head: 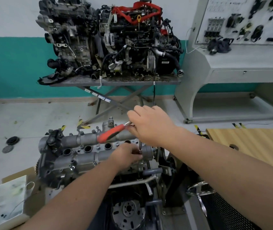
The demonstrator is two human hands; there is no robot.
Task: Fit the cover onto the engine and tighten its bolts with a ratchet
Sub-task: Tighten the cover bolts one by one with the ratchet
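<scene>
The right hand (pixel 150 125), a little above the middle of the frame, closes its fingers over the head end of the ratchet (pixel 111 132), whose red handle points to the lower left. From the head, a thin extension bar (pixel 140 147) goes straight down to the cover. The left hand (pixel 127 156), just below, curls its fingers around the lower end of this bar, probably to keep the socket straight on a bolt while the other hand turns; the bolt itself is hidden by the fingers.

The grey cover (pixel 86 149) already sits on the engine (pixel 132 211) in the lower middle of the frame, with a row of four round holes between its two long tubes. Several bolts (pixel 94 163) stand up along its edges and seem not yet fully tightened, so the work looks to be in its tightening stage.

In the upper part, two other engines (pixel 109 39) rest on a folding stand (pixel 114 82). A grey training board (pixel 241 22) is at the upper right.
</scene>
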